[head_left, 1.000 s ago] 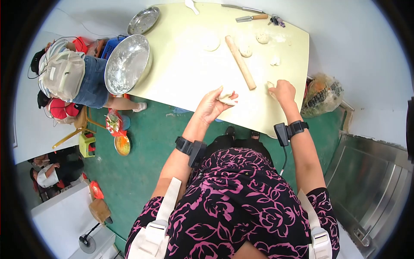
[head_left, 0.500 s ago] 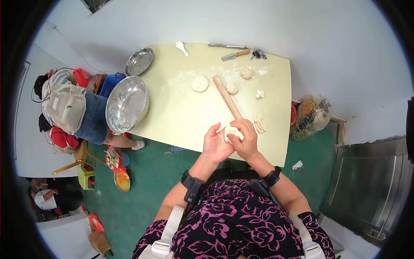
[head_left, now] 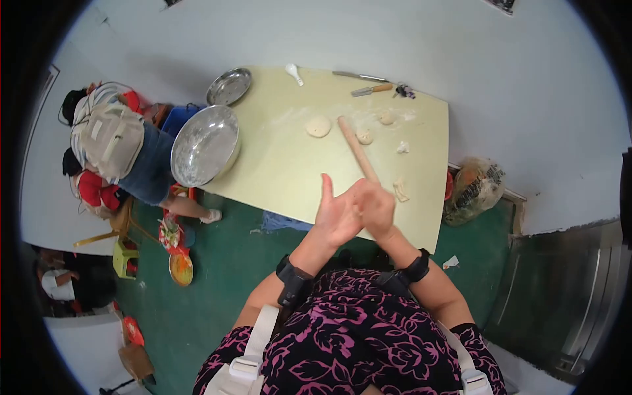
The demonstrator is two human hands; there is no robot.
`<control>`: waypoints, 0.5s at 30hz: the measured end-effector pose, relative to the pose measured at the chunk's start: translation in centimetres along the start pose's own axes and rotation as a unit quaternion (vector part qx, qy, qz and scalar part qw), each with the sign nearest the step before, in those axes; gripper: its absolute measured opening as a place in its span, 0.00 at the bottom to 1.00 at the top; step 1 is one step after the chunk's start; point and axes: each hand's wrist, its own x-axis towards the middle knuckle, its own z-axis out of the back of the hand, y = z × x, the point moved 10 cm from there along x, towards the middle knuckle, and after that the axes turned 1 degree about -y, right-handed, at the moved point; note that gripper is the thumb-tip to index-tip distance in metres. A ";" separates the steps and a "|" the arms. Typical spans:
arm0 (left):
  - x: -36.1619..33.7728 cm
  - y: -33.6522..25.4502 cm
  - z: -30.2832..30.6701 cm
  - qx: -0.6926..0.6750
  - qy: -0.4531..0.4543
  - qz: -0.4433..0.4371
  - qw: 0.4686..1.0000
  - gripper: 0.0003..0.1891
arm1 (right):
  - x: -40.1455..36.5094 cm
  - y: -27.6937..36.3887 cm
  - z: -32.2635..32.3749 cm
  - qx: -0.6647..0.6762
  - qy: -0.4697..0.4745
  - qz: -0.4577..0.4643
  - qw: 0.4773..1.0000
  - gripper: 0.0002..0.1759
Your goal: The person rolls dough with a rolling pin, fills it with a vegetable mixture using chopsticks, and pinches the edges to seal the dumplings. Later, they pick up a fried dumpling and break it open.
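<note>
Left hand [head_left: 336, 214] and right hand [head_left: 376, 207] pressed together palm to palm, left thumb sticking up, over the near edge of the table [head_left: 283, 172]. Cannot tell whether anything sits between the palms. Rolling pin [head_left: 359, 150] lies on the table, its near end just beyond the right hand. Scrap of dough [head_left: 401, 189] just right of the hands. Flat dough disc [head_left: 318, 126] farther off. Big metal bowl [head_left: 205, 146] at the left edge, beside a seated person [head_left: 125, 148].
</note>
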 end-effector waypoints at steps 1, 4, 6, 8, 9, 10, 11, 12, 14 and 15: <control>0.0 0.4 0.3 0.012 0.008 0.014 1.000 0.47 | -0.2 -3.5 0.1 0.087 -0.007 -0.192 0.977 0.13; 0.3 1.1 2.2 0.014 0.011 0.052 0.998 0.45 | 0.2 -3.3 0.4 0.118 -0.015 -0.211 0.970 0.21; 0.7 1.0 2.2 -0.025 0.041 0.063 0.997 0.45 | -0.6 -2.3 -0.6 0.013 0.046 -0.148 0.988 0.22; 0.8 -2.0 2.0 0.074 -0.051 -0.023 0.996 0.44 | -1.1 1.3 -3.0 -0.186 0.085 0.050 0.978 0.24; 0.7 -3.3 1.8 0.123 -0.096 -0.069 0.985 0.43 | -1.9 1.1 -3.9 -0.198 0.116 0.042 0.972 0.28; 0.6 -3.7 1.8 0.207 -0.121 -0.088 0.967 0.43 | -2.8 1.0 -4.9 -0.208 0.145 0.032 0.967 0.34; 0.5 -4.2 1.7 0.290 -0.145 -0.106 0.940 0.42 | -3.2 0.7 -5.5 -0.209 0.170 0.024 0.963 0.39; 0.3 -4.6 1.8 0.370 -0.168 -0.123 0.905 0.41 | -3.3 0.7 -6.0 -0.211 0.194 0.015 0.958 0.45; -0.1 -5.6 3.0 0.368 -0.216 -0.168 0.888 0.37 | -2.6 0.6 -5.9 -0.181 0.212 -0.011 0.960 0.49; -0.5 -5.9 2.4 0.378 -0.233 -0.185 0.877 0.36 | -2.3 1.2 -5.7 -0.158 0.208 -0.029 0.965 0.51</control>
